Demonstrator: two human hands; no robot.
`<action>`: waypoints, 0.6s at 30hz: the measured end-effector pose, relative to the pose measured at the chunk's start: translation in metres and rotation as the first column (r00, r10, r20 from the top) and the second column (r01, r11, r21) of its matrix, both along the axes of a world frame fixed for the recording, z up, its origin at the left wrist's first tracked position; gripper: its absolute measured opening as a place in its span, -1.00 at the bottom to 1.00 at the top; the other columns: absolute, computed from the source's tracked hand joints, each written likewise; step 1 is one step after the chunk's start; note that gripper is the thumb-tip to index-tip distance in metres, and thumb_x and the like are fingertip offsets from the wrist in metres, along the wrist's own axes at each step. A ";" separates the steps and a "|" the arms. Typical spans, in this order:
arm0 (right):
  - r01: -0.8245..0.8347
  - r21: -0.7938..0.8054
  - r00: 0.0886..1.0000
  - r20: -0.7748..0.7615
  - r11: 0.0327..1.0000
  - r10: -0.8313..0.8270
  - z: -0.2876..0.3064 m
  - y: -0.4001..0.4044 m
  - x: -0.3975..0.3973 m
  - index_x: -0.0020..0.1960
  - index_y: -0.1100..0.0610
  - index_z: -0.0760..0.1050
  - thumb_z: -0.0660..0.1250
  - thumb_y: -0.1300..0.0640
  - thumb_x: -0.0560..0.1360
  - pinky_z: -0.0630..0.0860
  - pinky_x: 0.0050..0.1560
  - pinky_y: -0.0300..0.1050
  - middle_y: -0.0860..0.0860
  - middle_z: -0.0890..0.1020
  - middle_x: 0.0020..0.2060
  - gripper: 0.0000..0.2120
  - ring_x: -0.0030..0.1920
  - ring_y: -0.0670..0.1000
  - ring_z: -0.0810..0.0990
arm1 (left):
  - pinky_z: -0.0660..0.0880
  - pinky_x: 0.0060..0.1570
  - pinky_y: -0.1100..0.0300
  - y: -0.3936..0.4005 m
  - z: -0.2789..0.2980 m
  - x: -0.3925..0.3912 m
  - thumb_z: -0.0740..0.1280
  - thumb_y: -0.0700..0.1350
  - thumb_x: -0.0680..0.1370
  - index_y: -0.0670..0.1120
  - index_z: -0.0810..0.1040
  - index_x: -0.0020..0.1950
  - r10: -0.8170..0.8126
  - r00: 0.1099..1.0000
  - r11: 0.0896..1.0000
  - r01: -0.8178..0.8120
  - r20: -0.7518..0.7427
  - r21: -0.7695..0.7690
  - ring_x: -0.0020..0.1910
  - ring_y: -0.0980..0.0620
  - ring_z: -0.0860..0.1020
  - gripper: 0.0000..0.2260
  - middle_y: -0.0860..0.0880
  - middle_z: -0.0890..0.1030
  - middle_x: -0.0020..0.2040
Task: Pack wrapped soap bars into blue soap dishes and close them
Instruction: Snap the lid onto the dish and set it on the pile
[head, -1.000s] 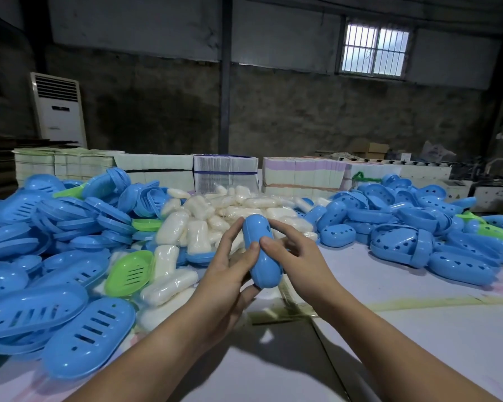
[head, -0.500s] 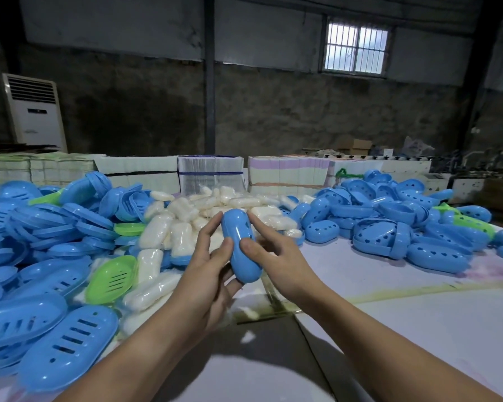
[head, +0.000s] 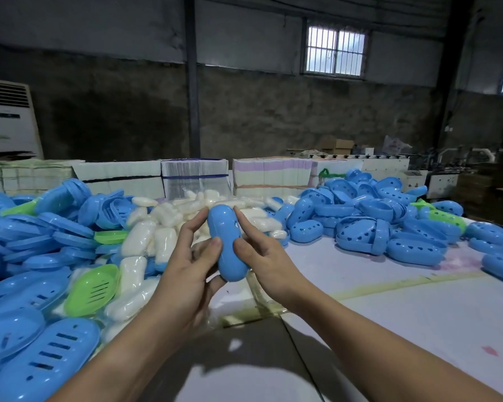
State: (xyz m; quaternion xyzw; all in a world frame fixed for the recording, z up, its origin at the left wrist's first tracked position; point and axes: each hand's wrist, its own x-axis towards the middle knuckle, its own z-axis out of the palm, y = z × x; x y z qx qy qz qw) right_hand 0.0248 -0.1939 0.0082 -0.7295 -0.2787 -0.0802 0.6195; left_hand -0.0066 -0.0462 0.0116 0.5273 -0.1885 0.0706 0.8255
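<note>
Blue closed soap dish (head: pixel 227 242), held above the table (head: pixel 389 300) with its long axis pointing away from me, is pinched along both flanks between my left hand (head: pixel 186 256) and right hand (head: pixel 262 256), finished dishes (head: pixel 389 227) lying nearer the right.

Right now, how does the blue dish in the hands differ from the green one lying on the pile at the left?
The blue dish is closed into a smooth capsule; the green dish is one open half showing drain slots. The blue dish is held up on end between the left hand and right hand; the green dish lies tilted on wrapped soap bars. Both are oval plastic.
</note>
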 end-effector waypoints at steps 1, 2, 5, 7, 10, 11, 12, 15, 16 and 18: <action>-0.003 0.006 1.000 0.001 1.000 0.003 -0.001 0.000 -0.001 0.53 -0.22 0.19 0.25 -0.02 0.61 0.46 0.11 -0.39 -0.31 0.61 0.13 -0.47 0.18 -0.29 0.56 | 0.66 -0.12 0.12 0.000 0.002 -0.002 0.29 -0.14 0.57 0.22 0.51 0.30 0.020 1.000 1.000 -0.020 0.014 0.012 0.08 -0.09 0.70 -0.64 -0.15 0.70 0.10; -0.001 0.011 1.000 0.001 1.000 0.001 -0.002 0.000 -0.001 0.51 -0.26 0.17 0.27 -0.05 0.59 0.47 0.11 -0.39 -0.35 0.62 0.09 -0.46 0.17 -0.30 0.56 | 0.66 -0.10 0.12 -0.001 0.004 -0.003 0.32 -0.11 0.52 0.23 0.52 0.29 0.031 0.999 0.999 -0.032 0.027 0.025 0.09 -0.09 0.70 -0.62 -0.16 0.69 0.11; 0.002 -0.018 1.000 0.007 1.000 -0.002 -0.004 0.000 -0.001 0.51 -0.32 0.12 0.38 -0.07 0.45 0.52 0.07 -0.33 -0.33 0.62 0.09 -0.28 0.16 -0.26 0.57 | 0.66 -0.05 0.11 -0.002 0.007 -0.008 0.36 -0.06 0.44 0.26 0.53 0.27 0.039 0.998 0.997 -0.043 0.057 0.063 0.09 -0.10 0.70 -0.57 -0.17 0.66 0.16; -0.004 -0.041 1.000 0.023 0.999 0.005 -0.005 -0.001 0.000 0.53 -0.32 0.10 0.42 -0.06 0.38 0.55 0.03 -0.30 -0.29 0.60 0.14 -0.17 0.14 -0.23 0.58 | 0.65 0.02 0.08 -0.002 0.005 -0.009 0.35 -0.05 0.48 0.30 0.51 0.29 0.036 0.998 0.994 -0.042 0.060 0.097 0.12 -0.09 0.69 -0.58 -0.15 0.66 0.18; 0.062 -0.049 0.997 0.056 0.997 -0.059 -0.004 -0.004 0.002 0.50 -0.36 0.16 0.43 -0.12 0.33 0.55 0.01 -0.29 -0.12 0.57 0.20 -0.19 0.09 -0.19 0.59 | 0.55 0.25 -0.02 0.000 0.002 -0.006 0.26 -0.08 0.63 0.40 0.43 0.34 0.000 0.999 0.982 -0.009 0.046 0.191 0.22 -0.02 0.64 -0.60 -0.02 0.66 0.24; 0.085 -0.056 0.994 0.073 0.995 -0.081 -0.003 -0.007 0.003 0.48 -0.36 0.19 0.43 -0.14 0.32 0.53 0.01 -0.31 -0.14 0.56 0.21 -0.21 0.09 -0.20 0.59 | 0.49 0.30 -0.02 0.000 0.002 -0.006 0.24 -0.06 0.65 0.45 0.41 0.33 -0.001 0.999 0.976 -0.007 0.036 0.218 0.24 0.04 0.62 -0.59 0.05 0.65 0.27; 0.115 -0.069 0.990 0.089 0.991 -0.109 -0.001 -0.010 0.004 0.47 -0.36 0.22 0.42 -0.16 0.31 0.51 -0.01 -0.34 -0.17 0.56 0.18 -0.23 0.06 -0.23 0.58 | 0.47 0.31 0.00 -0.001 0.002 -0.007 0.24 -0.04 0.65 0.50 0.41 0.30 0.009 1.000 0.972 -0.014 0.024 0.235 0.24 0.11 0.61 -0.60 0.12 0.64 0.27; 0.218 -0.100 0.972 0.115 0.971 -0.206 0.007 -0.024 0.007 0.34 -0.37 0.30 0.40 -0.24 0.27 0.44 -0.15 -0.49 -0.14 0.53 0.07 -0.34 -0.08 -0.35 0.55 | 0.52 0.20 0.12 -0.002 0.000 -0.007 0.27 0.02 0.63 0.51 0.48 0.19 0.029 0.999 0.968 -0.025 -0.013 0.249 0.20 0.23 0.59 -0.67 0.24 0.61 0.20; 0.256 -0.106 0.962 0.122 0.961 -0.243 0.011 -0.031 0.009 0.28 -0.38 0.31 0.39 -0.26 0.27 0.41 -0.19 -0.53 -0.19 0.50 0.06 -0.40 -0.09 -0.41 0.52 | 0.53 0.16 0.16 -0.001 0.000 -0.007 0.28 0.02 0.63 0.46 0.51 0.19 0.049 0.999 0.965 -0.041 -0.022 0.259 0.23 0.22 0.55 -0.71 0.23 0.58 0.22; 0.372 -0.119 0.924 0.141 0.920 -0.356 0.018 -0.052 0.014 0.22 -0.42 0.30 0.33 -0.32 0.31 0.41 -0.22 -0.53 -0.30 0.46 0.05 -0.51 -0.07 -0.51 0.47 | 0.53 0.09 0.19 0.001 -0.001 -0.006 0.27 0.00 0.64 0.34 0.56 0.18 0.080 0.996 0.960 -0.064 -0.047 0.271 0.27 0.17 0.52 -0.77 0.15 0.57 0.25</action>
